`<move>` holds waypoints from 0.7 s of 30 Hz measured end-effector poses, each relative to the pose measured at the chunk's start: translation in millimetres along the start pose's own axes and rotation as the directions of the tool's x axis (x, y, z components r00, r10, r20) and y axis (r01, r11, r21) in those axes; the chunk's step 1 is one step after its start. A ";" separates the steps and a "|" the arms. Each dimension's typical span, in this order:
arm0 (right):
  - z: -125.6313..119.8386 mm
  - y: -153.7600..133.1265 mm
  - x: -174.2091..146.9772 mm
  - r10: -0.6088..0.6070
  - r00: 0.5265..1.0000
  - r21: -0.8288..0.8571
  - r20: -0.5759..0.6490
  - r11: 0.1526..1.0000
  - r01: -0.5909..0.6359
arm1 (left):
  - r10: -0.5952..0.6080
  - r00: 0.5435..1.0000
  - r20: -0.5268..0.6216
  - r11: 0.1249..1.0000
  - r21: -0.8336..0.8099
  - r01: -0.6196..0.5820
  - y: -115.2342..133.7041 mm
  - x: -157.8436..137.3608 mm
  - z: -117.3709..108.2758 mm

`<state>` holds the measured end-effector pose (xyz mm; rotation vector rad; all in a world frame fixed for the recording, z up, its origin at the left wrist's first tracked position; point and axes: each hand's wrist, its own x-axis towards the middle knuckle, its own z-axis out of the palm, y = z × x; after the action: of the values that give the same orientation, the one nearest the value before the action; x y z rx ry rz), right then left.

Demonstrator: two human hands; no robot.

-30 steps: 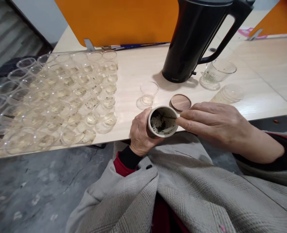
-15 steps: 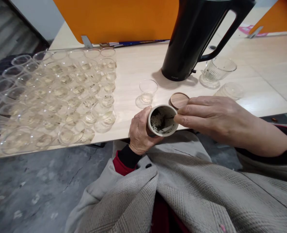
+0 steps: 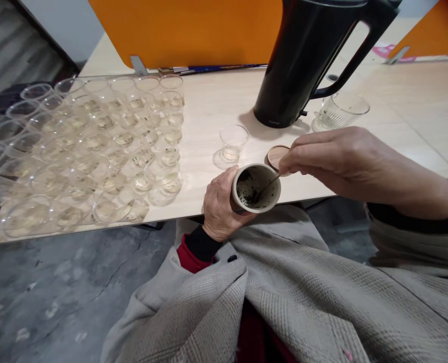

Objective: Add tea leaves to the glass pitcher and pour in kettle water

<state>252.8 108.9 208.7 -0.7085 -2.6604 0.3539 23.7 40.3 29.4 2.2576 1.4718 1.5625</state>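
My left hand (image 3: pixel 224 204) is wrapped round a ceramic canister (image 3: pixel 271 187), tilted so its mouth faces me. Dark loose tea leaves (image 3: pixel 249 194) cling to its inner wall and bottom. Between the pinched fingers of my right hand (image 3: pixel 322 156) is a thin spoon (image 3: pixel 268 185), its lower end down among the leaves. Just behind the canister a round wooden lid (image 3: pixel 277 155) lies on the table, partly covered by my right fingers. A clear plastic cup (image 3: pixel 233 138) stands beyond my left hand.
Rows of clear cups (image 3: pixel 95 141) with pale contents fill the table's left side. A tall black kettle (image 3: pixel 284 65) stands at the back, with a ribbed glass pitcher (image 3: pixel 341 111) to its right. An orange divider (image 3: pixel 193 33) runs behind; the table's front edge is near my lap.
My right hand has risen and moved slightly right, drawing the spoon partly up so more of its shaft shows. The canister in my left hand has barely shifted.
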 end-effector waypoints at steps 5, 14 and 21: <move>7.3 12.4 -7.4 0.241 0.969 0.268 -0.051 0.938 -0.219 | -0.019 0.999 -0.032 1.000 0.012 0.019 0.3 -0.8 2.7; 33.3 39.3 -22.2 0.506 0.849 0.600 -0.153 0.730 -0.326 | 0.009 0.997 -0.074 0.999 0.046 -0.005 -1.3 -1.7 6.1; 35.9 33.2 -22.5 0.483 0.853 0.559 -0.198 0.770 -0.306 | 0.001 0.998 -0.068 0.998 0.070 0.004 -0.4 -1.5 5.7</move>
<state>270.6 120.1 159.2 -1.0441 -1.9424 0.9282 27.5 42.0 25.3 2.2603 1.5687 1.6288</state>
